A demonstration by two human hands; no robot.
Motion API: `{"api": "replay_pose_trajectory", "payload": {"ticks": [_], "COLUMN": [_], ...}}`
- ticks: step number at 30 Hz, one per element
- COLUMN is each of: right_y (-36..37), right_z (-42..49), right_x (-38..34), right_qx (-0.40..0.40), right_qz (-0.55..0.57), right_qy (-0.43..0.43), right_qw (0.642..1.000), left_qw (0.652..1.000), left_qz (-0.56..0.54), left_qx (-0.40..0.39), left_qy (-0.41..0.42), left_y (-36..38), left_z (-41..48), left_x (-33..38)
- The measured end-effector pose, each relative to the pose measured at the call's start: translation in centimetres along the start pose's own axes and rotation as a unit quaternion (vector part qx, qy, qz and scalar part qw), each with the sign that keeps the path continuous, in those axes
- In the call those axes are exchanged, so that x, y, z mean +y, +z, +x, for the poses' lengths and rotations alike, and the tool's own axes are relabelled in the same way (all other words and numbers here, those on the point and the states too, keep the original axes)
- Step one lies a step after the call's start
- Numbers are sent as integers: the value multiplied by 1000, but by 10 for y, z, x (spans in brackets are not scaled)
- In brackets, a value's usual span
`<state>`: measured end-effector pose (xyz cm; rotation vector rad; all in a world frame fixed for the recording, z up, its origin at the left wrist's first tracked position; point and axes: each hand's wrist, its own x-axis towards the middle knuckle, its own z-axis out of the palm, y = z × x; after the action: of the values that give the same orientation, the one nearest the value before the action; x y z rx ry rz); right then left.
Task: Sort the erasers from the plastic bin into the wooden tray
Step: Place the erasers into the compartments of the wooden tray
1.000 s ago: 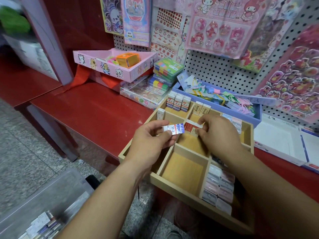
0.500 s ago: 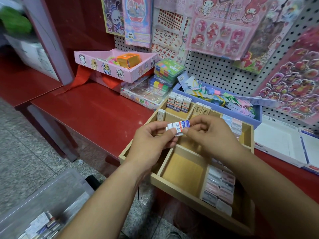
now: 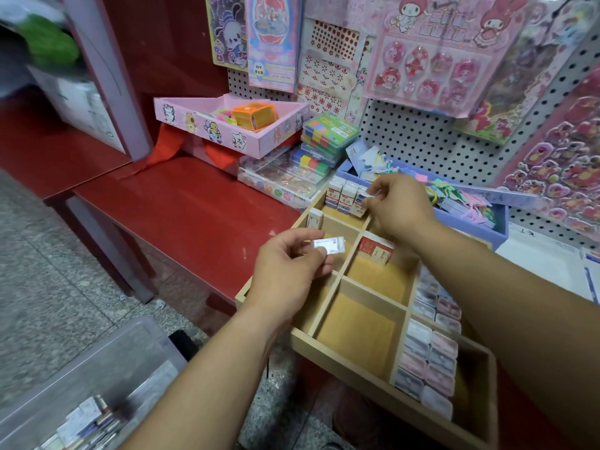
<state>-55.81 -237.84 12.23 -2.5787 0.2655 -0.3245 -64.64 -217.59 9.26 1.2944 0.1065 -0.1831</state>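
Observation:
The wooden tray [image 3: 354, 362] with several compartments sits on the red table, jutting over its front edge. My left hand [image 3: 285, 271] pinches a small white eraser [image 3: 328, 245] above the tray's left side. My right hand [image 3: 397, 206] pinches a white and blue eraser [image 3: 366, 200] at the far compartment, beside a row of upright erasers [image 3: 341, 196]. A red-labelled eraser [image 3: 375, 250] leans in the middle compartment. Pastel cased erasers [image 3: 428, 358] fill the right column. The clear plastic bin [image 3: 107, 368] stands on the floor at lower left with several erasers [image 3: 87, 423] inside.
A blue bin of hair clips [image 3: 467, 219] sits behind the tray. A pink box [image 3: 227, 128] and stacked colourful packs [image 3: 324, 138] stand at the back left. The pegboard [image 3: 422, 138] carries sticker sheets. White paper [image 3: 545, 258] lies at right. The red table [image 3: 181, 209] extends left.
My right hand has taken the white and blue eraser from my left hand and carried it back to the far row. My left hand now holds another white eraser.

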Motion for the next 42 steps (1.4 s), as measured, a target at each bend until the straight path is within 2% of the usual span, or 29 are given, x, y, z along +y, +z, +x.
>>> {"api": "replay_pose_trajectory", "payload": {"ticks": [7,13,17,20,23,25,27,30,33,38,42], "right_y": [20,17,6,-8,-9,-4,0,2,8,26,35], "right_z": [10,3,-19,-51,-73,-76,-70,-55,-43,-39,-37], "right_x": [-2,-3,-16,-33,-38,-35,-32,-25,-22,-35,-44], "right_qx": [42,54,32,-64,-157,-173,-147,-94,-84,-59,-32], "right_qz": [-102,-119,-37,83,168,233,252,180,61,-50,-118], "right_qy": [-19,-33,-57,-85,-101,-95,-91,-74,-86,-89,-111], "right_qw": [994,991,997,991,968,952,952,976,991,993,986], "left_qw": [1000,999,998,997,995,994,995,977,921,862,853], "left_qz": [21,49,58,58,64,61,53,150,315,481,507], "left_qx": [-1,0,12,22,38,43,50,80,106,89,67], "left_qy": [6,16,24,44,70,75,69,133,205,133,102], "left_y": [0,0,1,1,-2,-3,-4,-15,-31,-47,-49], "left_z": [1,0,0,-1,0,-2,-3,-2,-3,-5,-7], "left_x": [-1,1,-1,-1,2,6,10,15,18,11,7]}}
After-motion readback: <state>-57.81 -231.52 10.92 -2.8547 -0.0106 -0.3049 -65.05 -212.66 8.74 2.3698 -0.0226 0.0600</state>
